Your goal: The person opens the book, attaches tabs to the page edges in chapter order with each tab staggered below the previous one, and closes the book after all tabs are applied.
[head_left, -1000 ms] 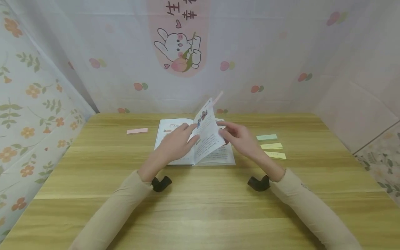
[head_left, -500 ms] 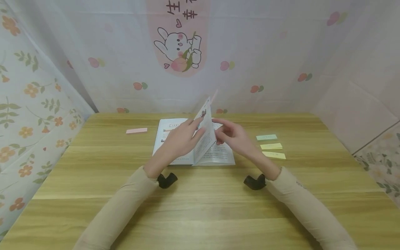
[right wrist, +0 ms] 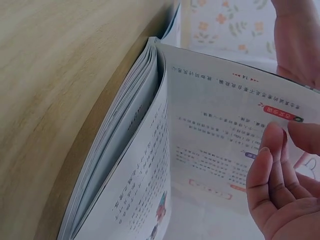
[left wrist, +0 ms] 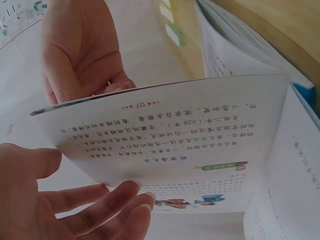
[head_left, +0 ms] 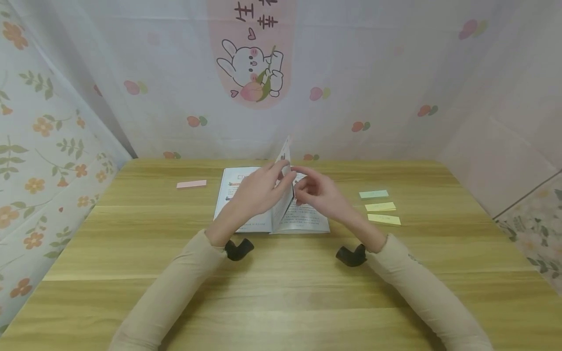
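Note:
An open book (head_left: 307,224) with printed text lies on the table, a group of pages (head_left: 285,146) standing nearly upright from its spine. My left hand (head_left: 263,187) is at the left face of these pages, fingers extended against the print in the left wrist view, thumb near the outer edge. On their other face is my right hand (head_left: 320,192). Its fingers and thumb are loosely bent and all on that side in the right wrist view (right wrist: 285,185). A faint pink strip sticks out above the raised pages.
A pink paper strip (head_left: 191,184) lies left of the book. To its right are a green strip (head_left: 373,194) and two yellow strips (head_left: 380,206). A printed curtain (head_left: 351,73) hangs behind the table (head_left: 281,302).
The raised pages have swung from leaning right to nearly upright, going leftward. My right hand has moved left with them, its thumb no longer over their near face. My left hand has moved slightly right.

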{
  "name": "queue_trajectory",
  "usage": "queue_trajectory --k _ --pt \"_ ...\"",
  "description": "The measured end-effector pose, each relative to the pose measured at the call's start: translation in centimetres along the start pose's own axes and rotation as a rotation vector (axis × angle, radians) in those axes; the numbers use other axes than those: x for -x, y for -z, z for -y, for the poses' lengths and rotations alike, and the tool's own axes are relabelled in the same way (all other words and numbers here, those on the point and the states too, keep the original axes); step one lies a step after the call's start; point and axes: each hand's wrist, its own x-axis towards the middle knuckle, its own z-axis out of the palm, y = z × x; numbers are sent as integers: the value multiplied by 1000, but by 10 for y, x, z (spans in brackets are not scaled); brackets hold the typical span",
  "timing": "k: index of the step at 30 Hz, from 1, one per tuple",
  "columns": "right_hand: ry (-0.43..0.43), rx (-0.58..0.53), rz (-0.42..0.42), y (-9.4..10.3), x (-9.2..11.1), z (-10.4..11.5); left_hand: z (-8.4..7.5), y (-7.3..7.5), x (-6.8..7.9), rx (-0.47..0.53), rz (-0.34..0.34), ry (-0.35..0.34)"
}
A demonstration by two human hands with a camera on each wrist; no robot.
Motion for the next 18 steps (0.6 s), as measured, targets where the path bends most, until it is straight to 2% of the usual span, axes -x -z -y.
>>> queue_trajectory --k 6,18 --pt "-4 9 5 -3 -2 2 -2 3 0 -1 -10 -17" --pt "-9 33 36 -10 -3 -2 -4 13 4 13 -11 -5"
